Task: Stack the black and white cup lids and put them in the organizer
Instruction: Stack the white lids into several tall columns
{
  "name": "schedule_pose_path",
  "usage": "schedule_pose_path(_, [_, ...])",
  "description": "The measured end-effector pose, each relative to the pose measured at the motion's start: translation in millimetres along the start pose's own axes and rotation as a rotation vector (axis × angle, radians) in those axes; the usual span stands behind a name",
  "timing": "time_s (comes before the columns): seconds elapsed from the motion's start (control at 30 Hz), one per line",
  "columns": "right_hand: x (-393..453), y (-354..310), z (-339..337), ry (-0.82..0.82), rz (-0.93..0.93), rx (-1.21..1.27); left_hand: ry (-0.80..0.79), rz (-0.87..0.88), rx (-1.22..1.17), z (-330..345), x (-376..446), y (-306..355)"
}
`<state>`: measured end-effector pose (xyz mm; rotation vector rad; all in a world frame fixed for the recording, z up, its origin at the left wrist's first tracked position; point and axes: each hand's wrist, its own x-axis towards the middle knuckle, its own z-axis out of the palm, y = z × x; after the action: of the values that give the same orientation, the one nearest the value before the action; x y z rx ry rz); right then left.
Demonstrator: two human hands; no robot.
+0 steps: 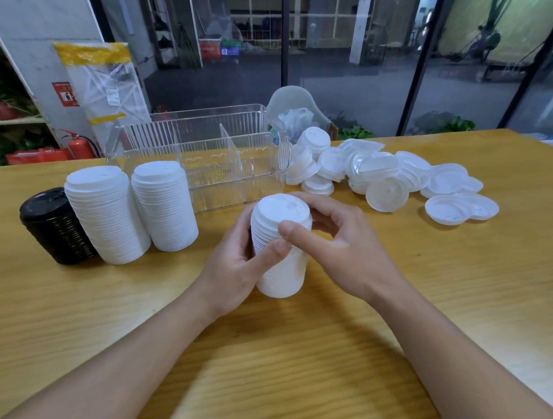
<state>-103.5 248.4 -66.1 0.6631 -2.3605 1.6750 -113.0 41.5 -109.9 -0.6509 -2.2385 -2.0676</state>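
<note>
Both hands grasp one white stack [280, 250] standing on the worktop [306, 350] near its middle; left hand [236, 268] has its fingers curled round the lower half, thumb across the front; right hand [336, 235] curls over the top, thumb on the upper rim.

Other items: two finished white stacks [132, 212] and a black stack [55, 227] stand side by side toward the left edge; the organizer [200, 155], clear and divided, sits behind the held stack with no lids seen inside; loose lids [391, 175] lie scattered toward the far right.

Risks, as judged: the held stack is tall and its upper lids look slightly offset, so uneven pressure from the right hand may tilt or shed them; lifted by the lower half alone, the top may slide off; the stack may catch on the organizer rim or divider on the way in; a swinging forearm could knock over the standing stacks.

Not determinable: whether every lid in the held stack is seated, since both hands cover its middle; the count of loose lids, which overlap; the organizer's floor, blurred by ribbed walls and reflections; the far-right corner of the worktop is cut off.
</note>
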Motion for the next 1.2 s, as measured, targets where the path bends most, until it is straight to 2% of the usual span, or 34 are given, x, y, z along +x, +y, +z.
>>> schedule_pose_path(0.13, [-3, 8, -9, -0.029, 0.121, -0.022, -0.019, -0.029, 0.049, 1, -3, 8])
schedule_pose_path(0.27, [-25, 14, -15, -0.132, 0.204, -0.030, 0.008, -0.172, 0.314, -4, -15, 21])
schedule_pose_path(0.33, [-36, 16, -7, -0.174, 0.213, -0.066, -0.001, -0.197, 0.391, -7, -24, 23])
schedule_pose_path(0.43, [-40, 8, 13, -0.155, 0.191, -0.141, 0.029, -0.201, 0.434, -13, -42, 26])
schedule_pose_path(0.67, [-18, -16, 93, -0.226, 0.153, -0.141, 0.254, -0.248, 0.439, -78, -105, 39])
schedule_pose_path(0.83, [6, -35, 187, -0.235, 0.099, -0.123, 0.512, -0.342, 0.563, -143, -155, 48])
schedule_pose_path(0.93, [16, -46, 233, -0.232, 0.097, -0.090, 0.635, -0.374, 0.558, -169, -176, 48])
schedule_pose_path(1.2, [31, -61, 280, -0.302, 0.089, -0.121, 0.819, -0.393, 0.547, -202, -190, 46])
